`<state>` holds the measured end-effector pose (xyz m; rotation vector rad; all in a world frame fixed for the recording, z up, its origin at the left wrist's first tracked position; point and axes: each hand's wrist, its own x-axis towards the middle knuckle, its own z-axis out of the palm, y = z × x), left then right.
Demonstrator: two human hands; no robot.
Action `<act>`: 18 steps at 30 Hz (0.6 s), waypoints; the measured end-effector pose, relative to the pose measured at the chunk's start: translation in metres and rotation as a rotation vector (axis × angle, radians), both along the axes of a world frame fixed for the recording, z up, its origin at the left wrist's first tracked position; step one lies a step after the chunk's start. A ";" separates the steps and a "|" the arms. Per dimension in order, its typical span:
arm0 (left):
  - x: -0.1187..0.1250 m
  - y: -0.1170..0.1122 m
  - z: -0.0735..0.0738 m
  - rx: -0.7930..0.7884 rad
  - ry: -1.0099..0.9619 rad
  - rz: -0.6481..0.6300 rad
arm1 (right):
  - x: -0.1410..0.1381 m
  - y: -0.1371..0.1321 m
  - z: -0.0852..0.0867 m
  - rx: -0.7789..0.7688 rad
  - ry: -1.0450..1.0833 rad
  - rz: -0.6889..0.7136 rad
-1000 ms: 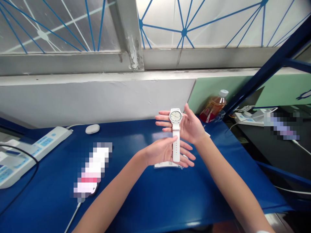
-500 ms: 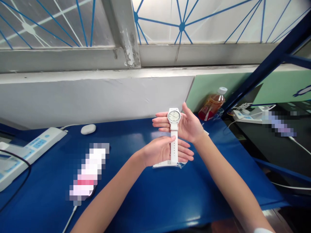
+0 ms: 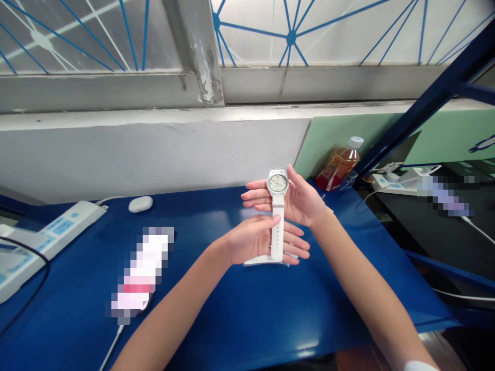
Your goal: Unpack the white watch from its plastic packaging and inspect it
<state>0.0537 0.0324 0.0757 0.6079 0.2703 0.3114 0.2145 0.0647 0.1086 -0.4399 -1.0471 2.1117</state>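
Observation:
A white wristwatch (image 3: 277,183) with a pale round dial lies lengthwise across both my hands, dial facing up. My left hand (image 3: 253,239) holds the lower strap, its thumb over the strap and its fingers stretched out beneath. Behind the watch head, the palm and extended fingers of my right hand (image 3: 303,201) support it. That thumb stands up close beside the case; whether it touches is hard to tell. Partly hidden under my left hand, a flat white item (image 3: 257,261) in what looks like clear wrapping lies on the blue table (image 3: 232,319).
At left are a white power strip (image 3: 58,234), a white earbud case (image 3: 141,204) and a blurred-out phone (image 3: 143,273) with a cable. A drink bottle (image 3: 338,165) stands back right, near a slanted blue metal bar (image 3: 417,98).
The watch head has shifted very slightly to the right, and my right thumb is a little closer to it. Otherwise both hands keep nearly the same pose.

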 end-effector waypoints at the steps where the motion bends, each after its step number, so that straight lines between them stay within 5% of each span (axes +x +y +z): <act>1: -0.001 0.000 0.002 0.002 0.003 -0.005 | 0.000 0.000 0.000 0.002 -0.009 -0.006; 18: 0.008 -0.016 -0.003 0.078 0.109 0.286 | -0.002 0.004 -0.005 -0.006 -0.018 -0.026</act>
